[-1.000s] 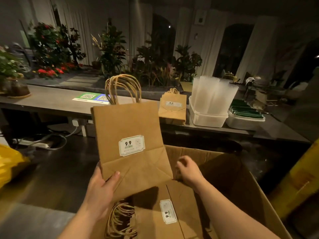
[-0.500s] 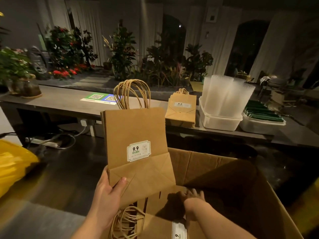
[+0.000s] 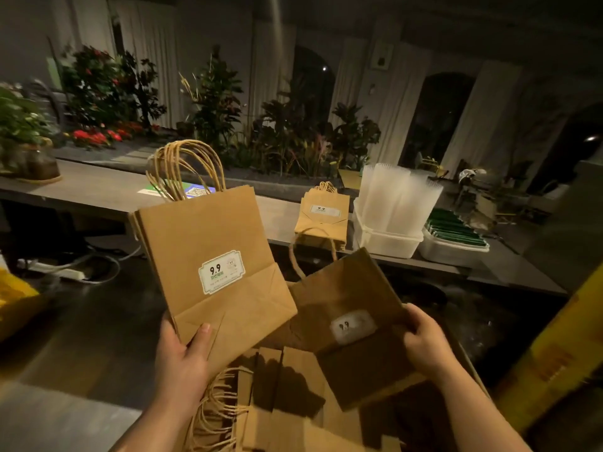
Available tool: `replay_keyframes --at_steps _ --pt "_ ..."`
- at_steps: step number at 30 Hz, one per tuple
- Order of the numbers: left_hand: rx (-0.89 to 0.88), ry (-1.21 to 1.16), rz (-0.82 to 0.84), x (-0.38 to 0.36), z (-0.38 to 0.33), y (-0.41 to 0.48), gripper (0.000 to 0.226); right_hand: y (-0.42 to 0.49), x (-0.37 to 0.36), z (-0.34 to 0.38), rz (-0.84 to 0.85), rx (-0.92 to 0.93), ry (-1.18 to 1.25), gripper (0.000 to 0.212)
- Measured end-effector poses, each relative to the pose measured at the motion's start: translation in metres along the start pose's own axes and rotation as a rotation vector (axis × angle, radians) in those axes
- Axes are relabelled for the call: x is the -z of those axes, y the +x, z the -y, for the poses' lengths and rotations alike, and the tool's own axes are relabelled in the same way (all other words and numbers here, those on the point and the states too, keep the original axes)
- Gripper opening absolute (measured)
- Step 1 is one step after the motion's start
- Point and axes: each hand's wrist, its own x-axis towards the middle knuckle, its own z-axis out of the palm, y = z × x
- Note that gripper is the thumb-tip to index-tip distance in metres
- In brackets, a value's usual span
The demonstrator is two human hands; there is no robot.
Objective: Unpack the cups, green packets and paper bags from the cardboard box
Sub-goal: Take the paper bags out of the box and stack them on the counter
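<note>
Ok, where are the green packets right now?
Head view, far right on the counter: the green packets sit in a white tub just right of the cups.

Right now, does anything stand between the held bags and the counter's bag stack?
Nothing visible does. The bags in the left hand and the bag in the right hand are above the box, with open air to the counter stack; the cup tub sits beside it.

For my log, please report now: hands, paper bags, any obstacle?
Left hand grips upright stack of paper bags. Right hand holds single bag, tilted above cardboard box. More bags lie in box. No obstacle seen.
</note>
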Motion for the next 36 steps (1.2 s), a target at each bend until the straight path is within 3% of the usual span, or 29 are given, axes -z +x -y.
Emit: replay_keyframes --at_steps 4,6,10,12,15,18,20,23,26,29,33,35,36 --pt "0.106 -0.087 -0.027 0.002 -0.010 0.004 0.053 -0.017 0.020 0.023 -0.158 0.052 0.416 0.029" --pt "0.159 -0.083 0.038 0.003 -0.013 0.004 0.055 -0.024 0.016 0.045 -0.047 -0.009 0.655 0.027" --pt "0.303 -0.130 0.195 0.008 -0.019 -0.004 0.051 -0.031 -0.026 0.085 0.224 -0.050 0.775 0.026" --pt "0.322 -0.179 0.288 0.007 -0.021 -0.009 0.047 -0.033 -0.054 0.099 0.267 -0.098 0.754 0.023" --pt "0.202 -0.077 0.391 0.005 -0.022 -0.018 0.040 -0.033 -0.085 0.108 0.237 -0.086 0.466 0.022" --pt "0.175 -0.039 0.455 0.007 -0.021 -0.017 0.056 -0.025 -0.104 0.099 0.228 -0.104 0.426 0.042" --pt "0.175 -0.072 0.483 0.007 -0.019 -0.016 0.050 -0.021 -0.111 0.092 0.245 -0.128 0.457 0.051" --pt "0.247 -0.223 0.458 0.005 -0.012 -0.016 0.030 -0.019 -0.121 0.087 0.163 -0.113 0.423 0.047" --pt "0.341 -0.326 0.429 0.006 -0.010 -0.015 0.044 -0.019 -0.129 0.090 0.088 -0.079 0.440 0.045" --pt "0.241 -0.130 0.401 0.005 -0.011 -0.014 0.025 -0.017 -0.135 0.090 0.102 -0.006 0.438 0.043" --pt "0.157 -0.086 0.294 0.006 -0.001 -0.014 0.034 -0.013 -0.132 0.081 0.211 -0.025 0.555 0.035" --pt "0.120 -0.110 0.271 0.007 -0.001 -0.016 0.035 -0.012 -0.129 0.057 0.275 -0.080 0.512 0.059" --pt "0.093 -0.107 0.249 0.008 0.001 -0.016 0.037 -0.013 -0.129 0.041 0.334 -0.107 0.378 0.077"
